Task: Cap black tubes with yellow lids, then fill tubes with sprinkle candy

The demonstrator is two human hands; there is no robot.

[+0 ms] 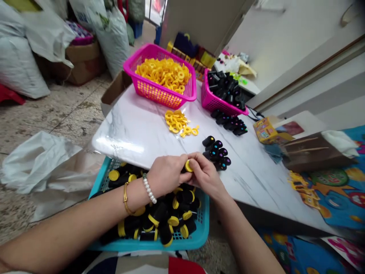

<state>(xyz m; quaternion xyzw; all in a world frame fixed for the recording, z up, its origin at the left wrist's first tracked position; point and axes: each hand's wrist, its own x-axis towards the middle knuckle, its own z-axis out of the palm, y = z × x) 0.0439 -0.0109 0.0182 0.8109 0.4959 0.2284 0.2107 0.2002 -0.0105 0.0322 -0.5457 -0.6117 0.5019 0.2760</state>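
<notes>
Left hand (165,174) and right hand (207,175) both pinch 1 yellow-capped black piece (188,166) at the table's (245,179) near edge, above the blue basket (205,222), probably so drops land inside. Loose yellow rings (174,121) lie in from the far edge, presumably for reach.

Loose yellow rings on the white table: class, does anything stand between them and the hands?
Nothing visible stands between the loose yellow rings and the left hand or right hand. The nearer black cylinders are to the right; both hands hold a yellow-capped black piece.
</notes>
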